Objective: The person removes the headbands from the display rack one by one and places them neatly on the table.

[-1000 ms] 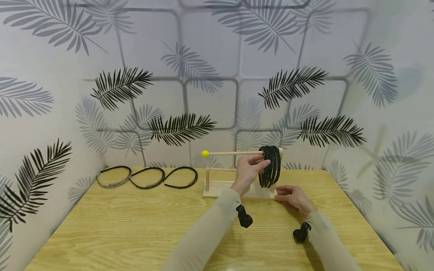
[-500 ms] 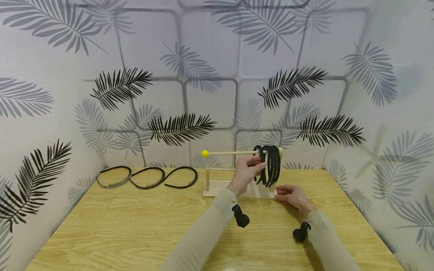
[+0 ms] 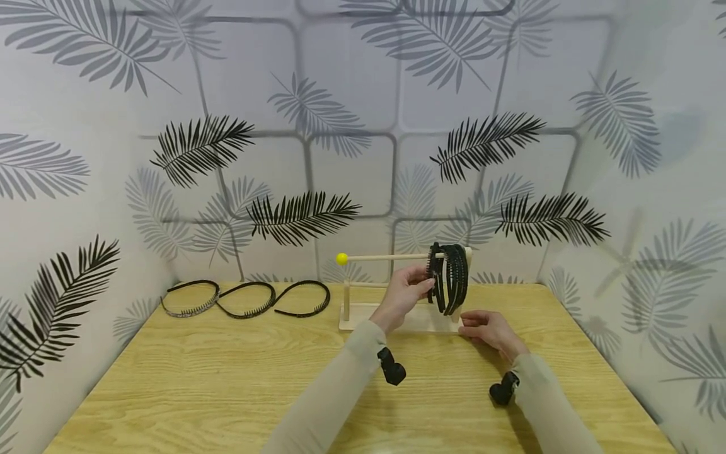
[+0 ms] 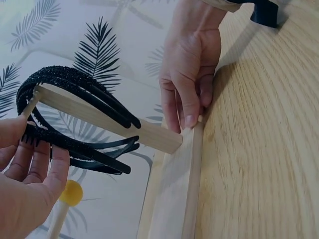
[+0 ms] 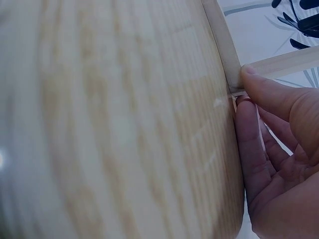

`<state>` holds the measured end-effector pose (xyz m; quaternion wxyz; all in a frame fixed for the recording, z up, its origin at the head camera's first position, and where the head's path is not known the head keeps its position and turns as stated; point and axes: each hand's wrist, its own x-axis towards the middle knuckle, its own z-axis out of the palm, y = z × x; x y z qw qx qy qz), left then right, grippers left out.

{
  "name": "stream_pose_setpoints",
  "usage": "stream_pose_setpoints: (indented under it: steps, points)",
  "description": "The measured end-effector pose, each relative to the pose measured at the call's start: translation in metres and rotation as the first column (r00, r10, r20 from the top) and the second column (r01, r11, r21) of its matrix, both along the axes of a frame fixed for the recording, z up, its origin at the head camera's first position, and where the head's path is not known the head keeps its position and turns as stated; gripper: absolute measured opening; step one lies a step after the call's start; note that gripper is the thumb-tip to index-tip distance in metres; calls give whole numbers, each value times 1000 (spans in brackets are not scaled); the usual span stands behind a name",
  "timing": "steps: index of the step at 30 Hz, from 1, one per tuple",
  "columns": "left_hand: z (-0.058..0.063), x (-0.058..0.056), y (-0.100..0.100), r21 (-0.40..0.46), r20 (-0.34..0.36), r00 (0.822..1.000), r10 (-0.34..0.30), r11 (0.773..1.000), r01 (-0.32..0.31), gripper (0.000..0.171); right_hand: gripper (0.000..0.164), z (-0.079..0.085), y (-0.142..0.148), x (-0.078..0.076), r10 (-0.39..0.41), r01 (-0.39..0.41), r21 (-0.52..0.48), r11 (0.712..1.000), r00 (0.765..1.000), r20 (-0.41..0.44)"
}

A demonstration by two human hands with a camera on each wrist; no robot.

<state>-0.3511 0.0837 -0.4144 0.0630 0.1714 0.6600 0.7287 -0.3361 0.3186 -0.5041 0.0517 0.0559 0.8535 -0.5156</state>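
Observation:
My left hand (image 3: 401, 294) pinches a black toothed headband (image 4: 75, 145) between thumb and fingers, at the left side of a bunch. The other black headbands (image 3: 457, 277), several of them, hang close together at the right end of the upper rod (image 3: 386, 257) of a pale wooden stand. Some have a beaded, glittery surface (image 4: 65, 74) in the left wrist view. My right hand (image 3: 493, 331) holds the right end of the stand's base (image 3: 422, 321), its thumb (image 5: 254, 72) on the corner and the other fingers against the end.
Three more black headbands lie in a row on the wooden table (image 3: 227, 378): one at the left (image 3: 193, 310), one in the middle (image 3: 249, 312) and one at the right (image 3: 326, 299). A yellow ball (image 3: 342, 258) caps the rod's left end. A patterned wall stands behind.
My left hand has drawn a headband leftward from the bunch along the rod, and has moved slightly left and down itself. The right hand stays on the base.

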Motion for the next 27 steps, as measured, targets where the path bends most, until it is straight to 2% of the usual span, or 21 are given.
stream_pose_setpoints:
  steps: [7, 9, 15, 22, 27]
  points:
    - [0, 1, -14, -112, -87, 996, -2, 994, -8, 36, 54, -1, 0, 0, 15, -16, -11, 1000, 1000, -18]
    - [0, 1, -18, -128, -98, 995, -2, 992, -10, 32, 54, 0, 0, 0, 18, -18, -4, 1000, 1000, -16]
    - [-1, 3, -27, -140, -107, 994, 8, 990, -23, 20, 55, -1, 0, 0, 21, -21, -1, 1000, 1000, -11]
    - [-3, 4, -37, -154, -143, 990, 8, 988, -31, 25, 57, -3, 1, -2, 17, -17, 22, 1000, 1000, 4]
    - [-5, 4, -46, -157, -174, 984, 25, 986, -53, 22, 57, 0, 0, -1, 23, -23, 39, 999, 1000, 8]
